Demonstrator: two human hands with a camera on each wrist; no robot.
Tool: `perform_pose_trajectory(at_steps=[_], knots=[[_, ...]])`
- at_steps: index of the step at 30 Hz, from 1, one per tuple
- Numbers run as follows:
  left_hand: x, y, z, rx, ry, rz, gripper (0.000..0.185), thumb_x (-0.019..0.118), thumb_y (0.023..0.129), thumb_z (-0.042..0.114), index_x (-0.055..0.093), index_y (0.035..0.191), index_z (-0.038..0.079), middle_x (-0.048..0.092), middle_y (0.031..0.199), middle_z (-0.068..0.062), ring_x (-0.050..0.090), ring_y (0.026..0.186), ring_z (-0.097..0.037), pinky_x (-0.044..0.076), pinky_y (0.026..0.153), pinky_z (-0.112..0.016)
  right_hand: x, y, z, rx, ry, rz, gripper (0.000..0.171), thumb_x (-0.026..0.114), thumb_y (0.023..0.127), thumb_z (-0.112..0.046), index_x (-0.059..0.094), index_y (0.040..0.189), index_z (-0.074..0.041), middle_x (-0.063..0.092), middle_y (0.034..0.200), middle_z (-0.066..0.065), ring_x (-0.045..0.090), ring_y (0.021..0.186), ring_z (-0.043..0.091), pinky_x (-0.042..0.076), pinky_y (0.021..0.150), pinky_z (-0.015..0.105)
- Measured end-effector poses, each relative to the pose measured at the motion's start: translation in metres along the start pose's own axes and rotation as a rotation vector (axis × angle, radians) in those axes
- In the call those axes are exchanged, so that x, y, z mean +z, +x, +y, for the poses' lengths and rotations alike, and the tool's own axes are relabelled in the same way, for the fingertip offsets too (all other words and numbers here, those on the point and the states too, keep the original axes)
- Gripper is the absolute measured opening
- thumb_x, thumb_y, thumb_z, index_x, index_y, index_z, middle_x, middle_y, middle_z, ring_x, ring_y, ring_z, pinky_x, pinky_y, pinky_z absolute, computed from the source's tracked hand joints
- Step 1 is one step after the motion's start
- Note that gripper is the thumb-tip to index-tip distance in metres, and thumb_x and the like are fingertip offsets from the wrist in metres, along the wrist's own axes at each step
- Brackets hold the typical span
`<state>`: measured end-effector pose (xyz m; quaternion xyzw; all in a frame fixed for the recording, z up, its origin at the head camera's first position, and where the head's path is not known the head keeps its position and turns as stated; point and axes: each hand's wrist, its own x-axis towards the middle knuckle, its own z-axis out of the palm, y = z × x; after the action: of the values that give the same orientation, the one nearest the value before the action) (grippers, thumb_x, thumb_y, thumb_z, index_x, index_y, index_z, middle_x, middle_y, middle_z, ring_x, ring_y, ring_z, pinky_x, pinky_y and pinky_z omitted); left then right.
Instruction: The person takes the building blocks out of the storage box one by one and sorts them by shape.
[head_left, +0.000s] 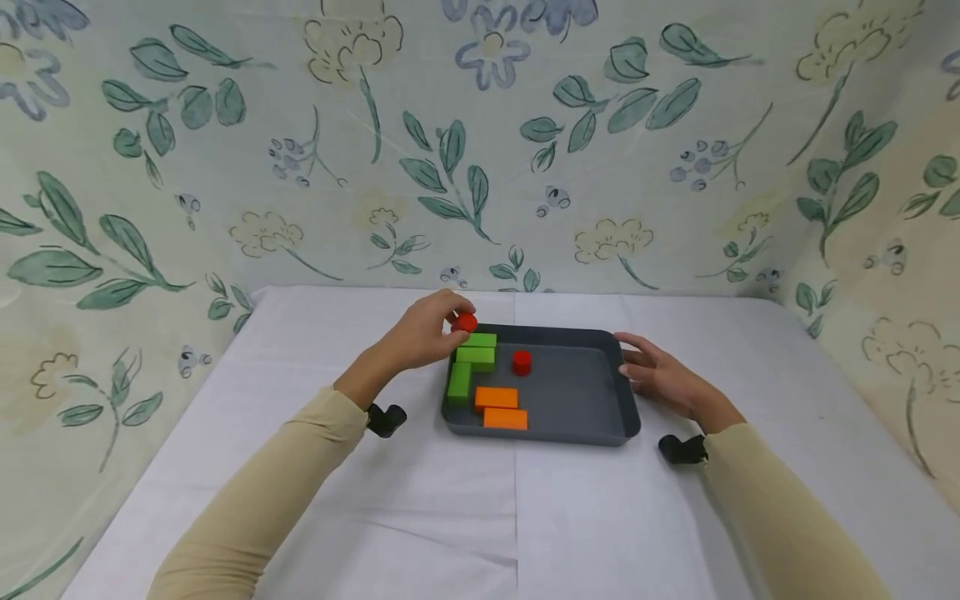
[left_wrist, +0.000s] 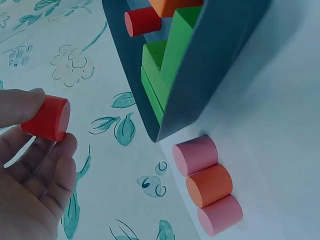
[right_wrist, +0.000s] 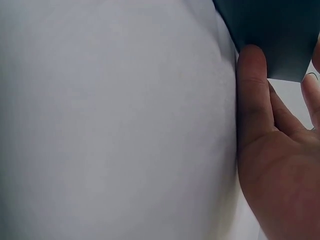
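My left hand (head_left: pixel 422 335) pinches a red cylinder block (left_wrist: pixel 49 118) between thumb and fingers, raised over the far left corner of a dark grey tray (head_left: pixel 570 392). Inside the tray stands a second red cylinder (head_left: pixel 521 362). Several green rectangular blocks (head_left: pixel 460 383) line the tray's left side, and two orange rectangular blocks (head_left: pixel 497 398) lie near its front left. On the right, the fingers of my right hand (head_left: pixel 663 381) touch the tray's outer wall (right_wrist: pixel 280 45) near the far corner; that hand grips no block.
Outside the tray, a pink cylinder (left_wrist: pixel 197 154), an orange cylinder (left_wrist: pixel 210 185) and another pink cylinder (left_wrist: pixel 221 215) sit in a row on the white cloth (head_left: pixel 442 517). Behind the table hangs a floral curtain (head_left: pixel 495 167).
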<state>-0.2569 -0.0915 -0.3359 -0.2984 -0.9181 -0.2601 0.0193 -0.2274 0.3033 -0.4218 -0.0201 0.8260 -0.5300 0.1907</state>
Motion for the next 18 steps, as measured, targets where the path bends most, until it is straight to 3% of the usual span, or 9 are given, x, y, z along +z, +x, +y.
perform_pose_trajectory(at_steps=[10,14,18], knots=[[-0.007,-0.013,-0.010,-0.014,0.002,-0.021,0.035,0.063,0.092,0.009,0.061,0.127,0.006,0.065,0.121,-0.008,0.060,0.108,-0.024,0.054,0.096,-0.040,0.000,-0.002,0.002,0.042,-0.007,0.007,0.076,0.053,0.101,-0.020,0.005,0.161,-0.025,0.002,0.166,0.024,0.015,0.150,0.050,0.021,0.119,0.066],[-0.016,-0.024,-0.026,-0.012,0.020,0.025,0.035,0.064,0.091,0.008,0.063,0.126,0.007,0.068,0.120,-0.008,0.061,0.108,-0.025,0.054,0.096,-0.043,0.001,-0.001,0.002,0.023,0.011,-0.001,0.076,0.053,0.101,-0.019,0.006,0.160,-0.024,0.003,0.166,0.023,0.014,0.151,0.049,0.021,0.119,0.065],[-0.026,-0.035,-0.048,-0.061,0.021,0.057,0.035,0.066,0.092,0.011,0.063,0.127,0.008,0.069,0.120,-0.008,0.061,0.111,-0.027,0.053,0.098,-0.047,0.001,0.000,0.001,0.012,0.009,-0.001,0.076,0.053,0.101,-0.019,0.006,0.160,-0.024,0.003,0.166,0.023,0.014,0.151,0.049,0.021,0.119,0.065]])
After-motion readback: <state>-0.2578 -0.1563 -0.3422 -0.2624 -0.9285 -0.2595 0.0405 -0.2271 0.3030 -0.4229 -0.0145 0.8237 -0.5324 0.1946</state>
